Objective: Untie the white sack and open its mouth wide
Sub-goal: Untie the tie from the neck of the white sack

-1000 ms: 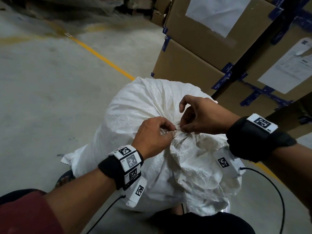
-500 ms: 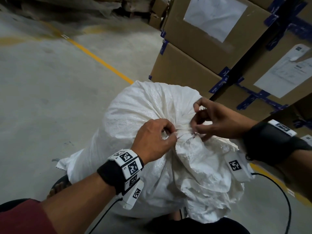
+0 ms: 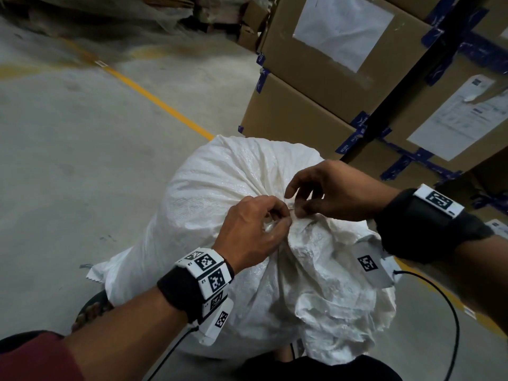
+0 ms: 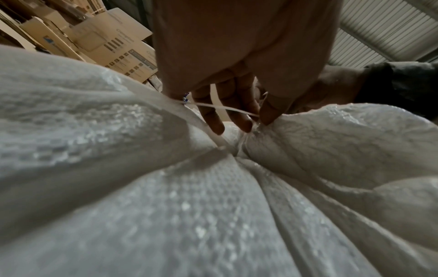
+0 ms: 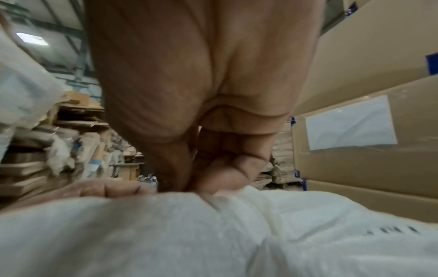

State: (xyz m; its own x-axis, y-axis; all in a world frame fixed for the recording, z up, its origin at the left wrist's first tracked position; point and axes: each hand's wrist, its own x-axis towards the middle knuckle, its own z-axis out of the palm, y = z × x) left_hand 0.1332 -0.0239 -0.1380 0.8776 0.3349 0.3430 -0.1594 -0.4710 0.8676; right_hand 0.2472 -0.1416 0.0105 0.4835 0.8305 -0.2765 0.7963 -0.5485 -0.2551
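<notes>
A full white woven sack (image 3: 220, 193) stands on the concrete floor, its neck gathered and bound by a thin white tie (image 4: 222, 107). The crumpled loose mouth (image 3: 330, 270) flops toward me. My left hand (image 3: 255, 229) sits at the neck, thumb and fingers pinching the tie where it meets the bunched fabric (image 4: 258, 116). My right hand (image 3: 324, 196) is just across the knot, its thumb and forefinger pinched together at the tie (image 5: 187, 185), its other fingers spread. The knot itself is hidden between the fingers.
Stacked cardboard boxes (image 3: 343, 78) with blue tape and white labels stand close behind and to the right of the sack. A yellow line (image 3: 154, 100) crosses the grey floor to the left. A black cable (image 3: 445, 312) hangs from my right wrist. My foot (image 3: 93, 309) is beside the sack.
My right hand swung out to the right of the knot half a second ago and has come back to the neck. My left hand has stayed pinched at the tie.
</notes>
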